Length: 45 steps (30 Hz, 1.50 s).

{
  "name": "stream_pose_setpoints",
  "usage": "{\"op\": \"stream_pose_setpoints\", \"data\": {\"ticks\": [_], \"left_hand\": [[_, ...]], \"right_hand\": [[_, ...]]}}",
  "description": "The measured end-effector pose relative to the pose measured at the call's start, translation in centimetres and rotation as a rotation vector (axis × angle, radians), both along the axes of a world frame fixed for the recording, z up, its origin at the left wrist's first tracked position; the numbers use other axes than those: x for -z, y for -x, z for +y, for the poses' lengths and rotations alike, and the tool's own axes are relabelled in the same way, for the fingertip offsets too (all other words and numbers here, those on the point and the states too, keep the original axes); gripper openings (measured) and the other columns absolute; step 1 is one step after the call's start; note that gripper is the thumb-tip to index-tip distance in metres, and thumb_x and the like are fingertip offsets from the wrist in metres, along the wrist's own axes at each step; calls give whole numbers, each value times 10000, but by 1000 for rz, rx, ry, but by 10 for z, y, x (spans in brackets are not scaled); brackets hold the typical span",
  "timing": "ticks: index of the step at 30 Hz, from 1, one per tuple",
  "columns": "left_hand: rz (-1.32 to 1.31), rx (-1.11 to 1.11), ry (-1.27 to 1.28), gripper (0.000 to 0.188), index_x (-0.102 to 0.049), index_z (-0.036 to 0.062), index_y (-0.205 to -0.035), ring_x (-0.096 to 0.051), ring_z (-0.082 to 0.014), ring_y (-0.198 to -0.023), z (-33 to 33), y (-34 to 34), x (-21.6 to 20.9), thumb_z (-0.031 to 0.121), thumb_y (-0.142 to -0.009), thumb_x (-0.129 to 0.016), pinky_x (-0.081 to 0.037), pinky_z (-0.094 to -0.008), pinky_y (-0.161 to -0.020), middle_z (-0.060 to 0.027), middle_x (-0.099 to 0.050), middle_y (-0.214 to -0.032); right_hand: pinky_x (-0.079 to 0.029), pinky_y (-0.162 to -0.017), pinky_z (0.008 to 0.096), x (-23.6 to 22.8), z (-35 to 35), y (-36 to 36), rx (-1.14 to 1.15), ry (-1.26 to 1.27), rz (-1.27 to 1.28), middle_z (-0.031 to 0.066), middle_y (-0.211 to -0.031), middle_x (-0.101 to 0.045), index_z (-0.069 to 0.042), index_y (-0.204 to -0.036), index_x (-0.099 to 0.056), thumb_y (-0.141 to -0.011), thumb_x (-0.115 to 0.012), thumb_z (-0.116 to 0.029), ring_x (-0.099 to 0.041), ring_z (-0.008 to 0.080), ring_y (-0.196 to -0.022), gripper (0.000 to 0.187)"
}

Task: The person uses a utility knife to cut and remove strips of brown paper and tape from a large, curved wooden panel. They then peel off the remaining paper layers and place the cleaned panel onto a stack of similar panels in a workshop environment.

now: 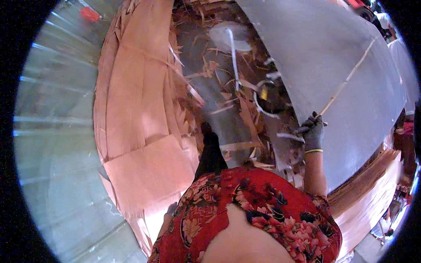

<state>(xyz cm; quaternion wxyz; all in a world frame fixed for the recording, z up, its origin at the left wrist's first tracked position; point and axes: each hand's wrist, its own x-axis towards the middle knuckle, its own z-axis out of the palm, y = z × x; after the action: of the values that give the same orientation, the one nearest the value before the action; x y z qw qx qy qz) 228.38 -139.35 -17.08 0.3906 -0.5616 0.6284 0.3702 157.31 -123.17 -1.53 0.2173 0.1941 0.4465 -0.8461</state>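
My right hand [313, 133], in a dark glove with a yellow cuff edge, is closed round the near end of a long thin wooden stick [345, 83]. The stick slants away to the far right over a broad grey flat surface [337, 48]. Low in the view, my left hand [172, 208] shows only as a small gloved bit beside my red flowered top, its fingers hidden. Nearest to it lie reddish-brown thin wood sheets [147, 164], stacked in a long pile on the left.
Wood scraps [210, 68] litter the floor between pile and grey surface, around my dark-clothed leg [211, 151]. Ahead stand a round pale base with a white rod [233, 57] and a ring-shaped object [266, 100]. Another stack of wood sheets [366, 201] lies at right.
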Motion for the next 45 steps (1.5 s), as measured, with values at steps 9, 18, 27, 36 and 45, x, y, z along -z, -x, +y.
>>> {"op": "stream_pose_setpoints", "data": {"ticks": [9,18,27,36,45], "left_hand": [[184,279,214,620,-383,27,-1300,-524,-415,-1028,-328,150,43,459,-862,-456,-411,-477,-881,-279,-520,-1140],[648,637,655,494,-448,24,-1245,-588,-415,-823,-715,483,-18,355,-879,-475,-474,-476,-697,-276,-590,-942],[277,570,368,560,-376,30,-1310,-545,-423,-988,-806,481,-12,410,-900,-412,-441,-470,-850,-245,-462,-1245],[-42,352,-10,518,-389,5,-1298,-603,-305,-860,-859,411,13,344,-909,-427,-459,-379,-791,-179,-630,-980],[658,-109,133,488,-423,-14,-1273,-615,-191,-775,-1164,641,56,289,-901,-510,-469,-309,-702,-134,-655,-908]], "right_hand": [[-316,-411,237,3,-144,46,161,-355,23,-22,-587,-421,-75,-978,-549,-924,-441,-322,-387,103,-474,275],[-366,-435,255,-13,-287,101,155,-437,-37,-24,-632,-427,-82,-1013,-517,-922,-432,-327,-405,105,-492,274],[-355,-378,255,21,-472,236,347,-235,-73,1,-623,-419,-74,-1089,-492,-928,-420,-361,-388,115,-459,337],[-431,-452,339,-17,-621,310,513,-504,-73,23,-648,-530,-111,-794,-536,-895,-386,-341,-485,201,-481,292],[-487,-558,390,27,-587,317,418,-753,-108,81,-737,-596,-54,-865,-596,-896,-381,-318,-560,257,-599,342]]}}
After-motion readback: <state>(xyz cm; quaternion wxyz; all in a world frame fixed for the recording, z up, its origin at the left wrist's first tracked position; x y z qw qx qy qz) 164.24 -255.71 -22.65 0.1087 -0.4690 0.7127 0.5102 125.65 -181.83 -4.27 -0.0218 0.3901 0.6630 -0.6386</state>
